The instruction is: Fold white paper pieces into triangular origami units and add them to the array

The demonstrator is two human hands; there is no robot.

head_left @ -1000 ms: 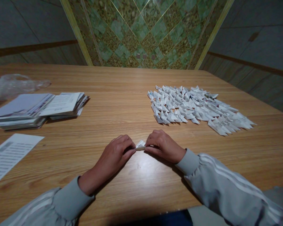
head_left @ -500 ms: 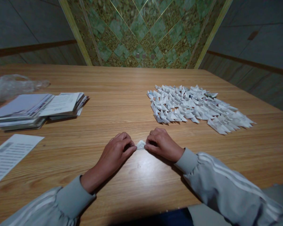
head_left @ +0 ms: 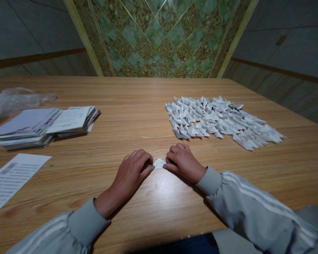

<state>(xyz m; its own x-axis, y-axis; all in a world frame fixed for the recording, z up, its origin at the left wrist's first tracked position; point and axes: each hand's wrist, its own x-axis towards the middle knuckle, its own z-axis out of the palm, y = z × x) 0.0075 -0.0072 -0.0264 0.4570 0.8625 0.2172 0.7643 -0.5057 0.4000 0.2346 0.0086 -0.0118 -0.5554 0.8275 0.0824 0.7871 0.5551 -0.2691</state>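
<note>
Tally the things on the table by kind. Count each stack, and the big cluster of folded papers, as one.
Stacks: 2
Loose sheet: 1
Clear plastic: 1
Cluster: 1
Separate folded piece: 1
Total: 6

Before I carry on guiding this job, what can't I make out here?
All in the head view:
- Small folded paper: outer corners hidden by the left hand and right hand.
- Loose sheet: print too blurred to read; one end cut off by the left edge.
- Clear plastic: cut off by that edge.
- Folded pieces: exact count hidden by their overlap.
</note>
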